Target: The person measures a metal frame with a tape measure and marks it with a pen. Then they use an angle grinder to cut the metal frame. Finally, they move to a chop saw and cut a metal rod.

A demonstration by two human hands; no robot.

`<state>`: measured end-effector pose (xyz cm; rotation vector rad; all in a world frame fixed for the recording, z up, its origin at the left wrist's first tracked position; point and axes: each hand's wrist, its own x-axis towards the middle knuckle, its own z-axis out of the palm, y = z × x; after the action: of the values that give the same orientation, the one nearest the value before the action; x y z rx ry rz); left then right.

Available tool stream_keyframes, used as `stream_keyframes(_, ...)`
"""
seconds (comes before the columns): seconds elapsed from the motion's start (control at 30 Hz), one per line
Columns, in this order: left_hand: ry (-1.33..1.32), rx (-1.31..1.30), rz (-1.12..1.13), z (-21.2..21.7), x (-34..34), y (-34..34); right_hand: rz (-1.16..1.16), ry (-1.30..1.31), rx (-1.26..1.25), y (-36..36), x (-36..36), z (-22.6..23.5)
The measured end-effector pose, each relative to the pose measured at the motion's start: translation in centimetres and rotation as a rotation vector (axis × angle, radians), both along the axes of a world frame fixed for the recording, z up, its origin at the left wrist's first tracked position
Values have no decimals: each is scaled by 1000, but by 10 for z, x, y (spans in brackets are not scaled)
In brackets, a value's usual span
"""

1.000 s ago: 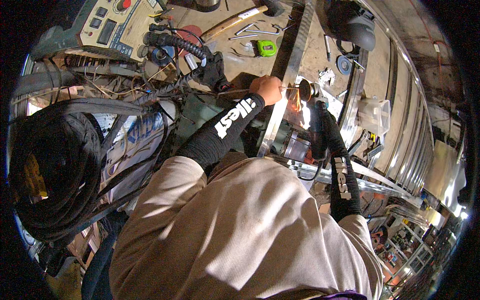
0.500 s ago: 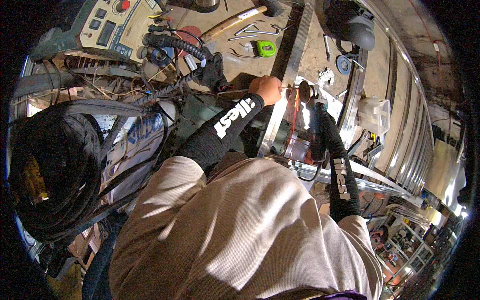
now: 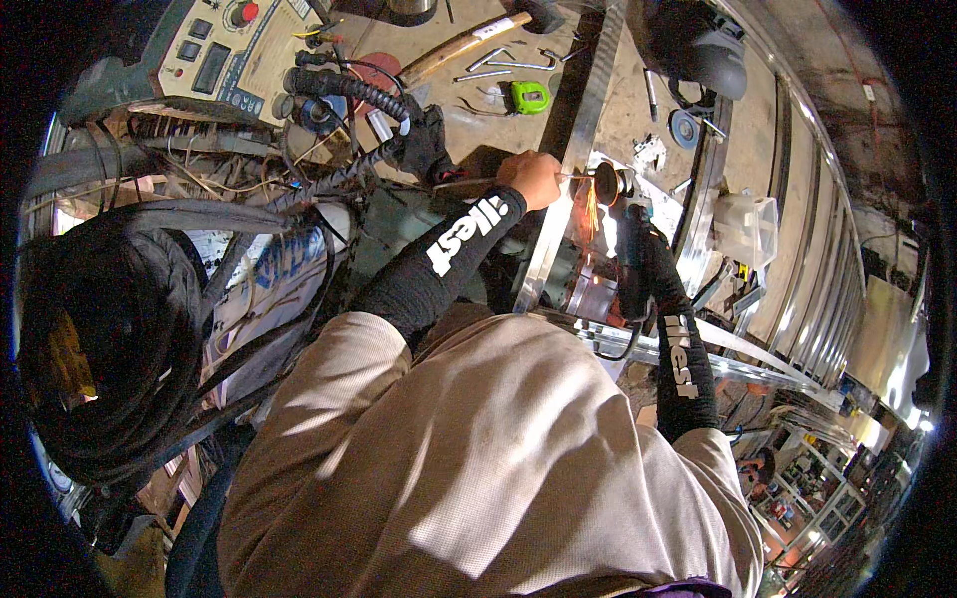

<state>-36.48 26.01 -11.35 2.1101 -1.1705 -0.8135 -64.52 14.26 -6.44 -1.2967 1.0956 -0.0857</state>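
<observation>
My left hand (image 3: 535,179) is closed around a thin metal rod (image 3: 461,183) and rests against a long shiny metal bar (image 3: 551,244) that runs up the workbench. Just right of the bar, my right hand (image 3: 635,261), in a black sleeve, grips a black angle grinder (image 3: 626,224). The grinder's disc (image 3: 606,184) touches the bar beside my left fingers. Orange sparks (image 3: 590,214) fall from the contact point. Both forearms wear black sleeves with white lettering.
A welding machine (image 3: 204,60) with hoses stands at the upper left, above a big coil of black cable (image 3: 105,339). A green tape measure (image 3: 529,97), a wooden-handled hammer (image 3: 464,45), a dark welding helmet (image 3: 688,40) and a clear plastic tub (image 3: 746,229) lie around. Steel rails (image 3: 797,279) line the right.
Orange sparks now stream from the disc at the bar, where almost none showed before. Both hands stay nearly where they were.
</observation>
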Motion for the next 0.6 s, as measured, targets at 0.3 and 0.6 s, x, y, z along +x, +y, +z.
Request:
stream_keyframes(0.3,-34,-47,-27,2,0,1,16,0,-17,-1,1,-2)
stream_keyframes(0.6,-45,-28,-15,-3,0,0,50,-9,-69,-8,2,-12)
